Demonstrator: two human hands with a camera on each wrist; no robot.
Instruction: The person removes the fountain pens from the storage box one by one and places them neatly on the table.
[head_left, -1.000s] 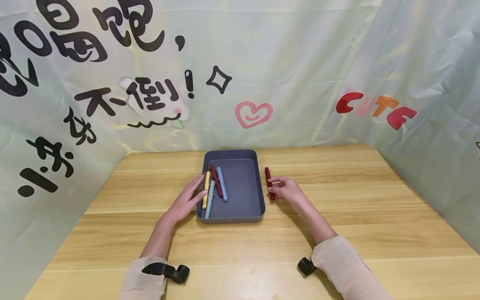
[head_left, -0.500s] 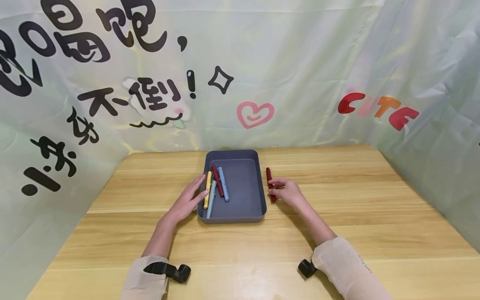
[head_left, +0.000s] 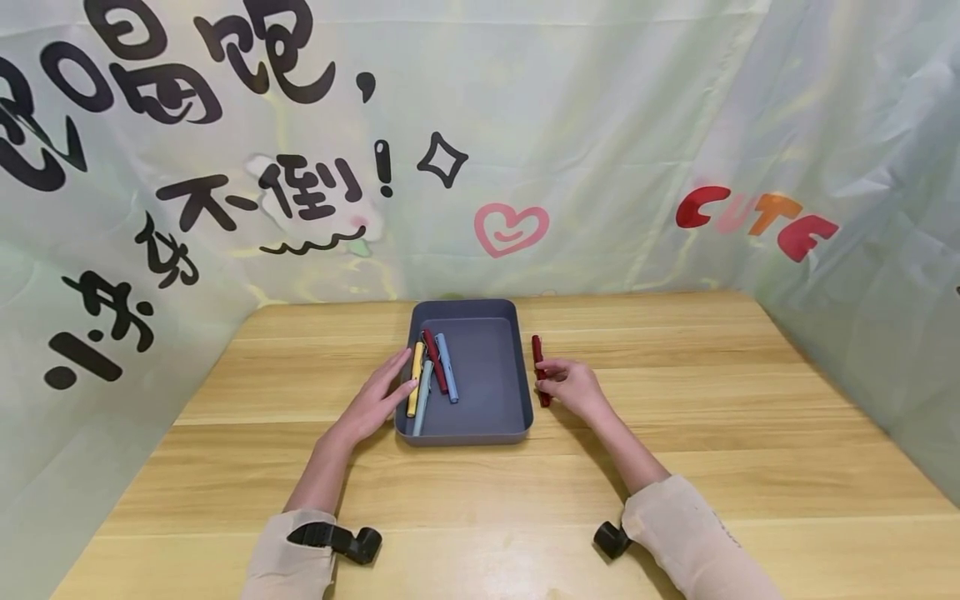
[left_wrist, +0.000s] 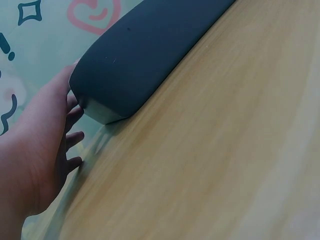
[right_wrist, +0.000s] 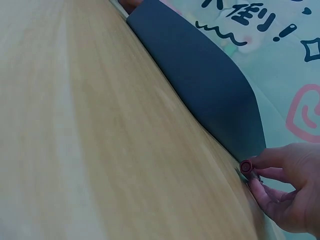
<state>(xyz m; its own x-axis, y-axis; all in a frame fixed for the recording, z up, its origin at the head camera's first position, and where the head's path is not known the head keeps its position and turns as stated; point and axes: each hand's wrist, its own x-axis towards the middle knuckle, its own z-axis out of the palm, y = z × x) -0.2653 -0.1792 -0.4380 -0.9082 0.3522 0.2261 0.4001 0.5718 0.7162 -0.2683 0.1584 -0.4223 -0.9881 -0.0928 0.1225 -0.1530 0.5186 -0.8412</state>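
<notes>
One dark red pen, just right of the grey tray, is pinched between thumb and fingertips of the right hand, which stands nearly closed, only the pen's thickness apart. Whether the pen touches the table there, I cannot tell. The left hand grips nothing: its fingers lie extended at the tray's left wall, thumb reaching just inside, seemingly to steady it.

Securing the pen outside the tray looks like the step in hand. The next move, I judge, calls for a firm pinch and enough lift to clear the tray's right wall, should this pen join the others.

Inside the tray, within its left half, lie a yellow pen, a pale teal pen, another red pen and a blue pen. No brand is readable on any.

Behind the tray hangs a printed backdrop: a pink heart above it, coloured letters reading "CUTE" to its right, and bold black characters to its left, "不倒!" the clearest.
</notes>
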